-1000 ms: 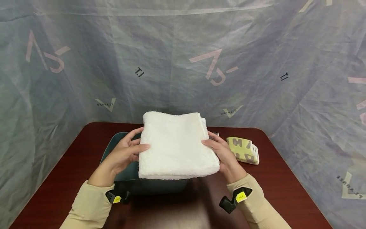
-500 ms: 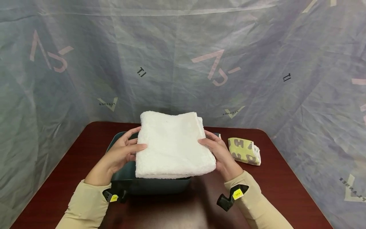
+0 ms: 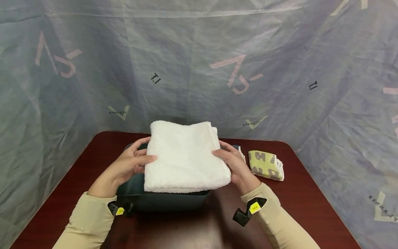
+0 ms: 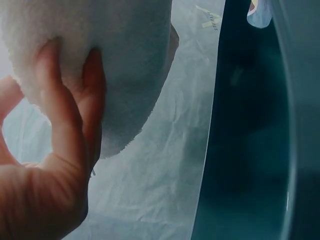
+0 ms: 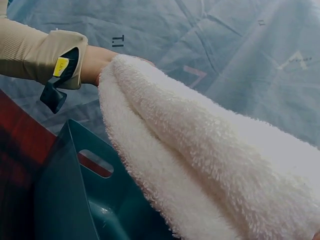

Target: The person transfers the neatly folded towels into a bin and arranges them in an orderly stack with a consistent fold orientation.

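A folded white fluffy towel [image 3: 185, 157] is held up, roughly level, over a dark teal plastic bin [image 3: 164, 201]. My left hand [image 3: 129, 164] grips its left edge, thumb on top and fingers beneath. On the opposite edge my right hand [image 3: 234, 165] pinches the towel the same way. In the left wrist view, fingers of the left hand [image 4: 60, 125] press against the towel's underside. The right wrist view shows the towel's thick folded layers [image 5: 185, 150] above the bin [image 5: 65, 185], which has a handle slot. Most of the bin's inside is hidden by the towel.
A folded yellow-green towel [image 3: 265, 165] with grey letters lies on the dark red table [image 3: 298, 204], right of my right hand. Behind that hand, a dark blue cloth with a white edge [image 3: 242, 154] is partly hidden. Grey printed sheeting [image 3: 192, 69] hangs around the table.
Both hands have shifted slightly left with the white towel, still gripping it at both sides. The view has turned a little, so the background sits slightly further right.
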Available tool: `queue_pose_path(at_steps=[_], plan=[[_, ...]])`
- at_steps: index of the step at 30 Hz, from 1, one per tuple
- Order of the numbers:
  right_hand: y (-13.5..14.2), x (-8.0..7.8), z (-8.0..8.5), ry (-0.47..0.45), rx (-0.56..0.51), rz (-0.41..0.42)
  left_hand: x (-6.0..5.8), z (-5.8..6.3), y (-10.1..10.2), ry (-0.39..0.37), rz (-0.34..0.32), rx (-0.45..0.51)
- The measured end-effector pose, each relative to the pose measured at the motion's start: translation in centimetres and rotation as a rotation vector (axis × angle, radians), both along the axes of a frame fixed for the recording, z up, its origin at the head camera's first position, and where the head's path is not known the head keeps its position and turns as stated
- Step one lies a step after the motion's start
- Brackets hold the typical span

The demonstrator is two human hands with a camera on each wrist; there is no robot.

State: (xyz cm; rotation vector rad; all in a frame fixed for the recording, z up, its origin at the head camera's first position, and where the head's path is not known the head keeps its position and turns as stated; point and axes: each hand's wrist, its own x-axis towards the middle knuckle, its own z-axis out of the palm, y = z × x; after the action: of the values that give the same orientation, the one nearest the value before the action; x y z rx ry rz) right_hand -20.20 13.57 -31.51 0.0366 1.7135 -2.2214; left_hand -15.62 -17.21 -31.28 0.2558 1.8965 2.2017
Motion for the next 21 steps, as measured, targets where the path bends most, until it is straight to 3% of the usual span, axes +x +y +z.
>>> queue_pose_path(at_steps=[21], plan=[[-1.7,-0.2,0.1,-0.03,-0.043,-0.023,-0.8,1.2,-2.1,-0.041,-0.027,-0.131]])
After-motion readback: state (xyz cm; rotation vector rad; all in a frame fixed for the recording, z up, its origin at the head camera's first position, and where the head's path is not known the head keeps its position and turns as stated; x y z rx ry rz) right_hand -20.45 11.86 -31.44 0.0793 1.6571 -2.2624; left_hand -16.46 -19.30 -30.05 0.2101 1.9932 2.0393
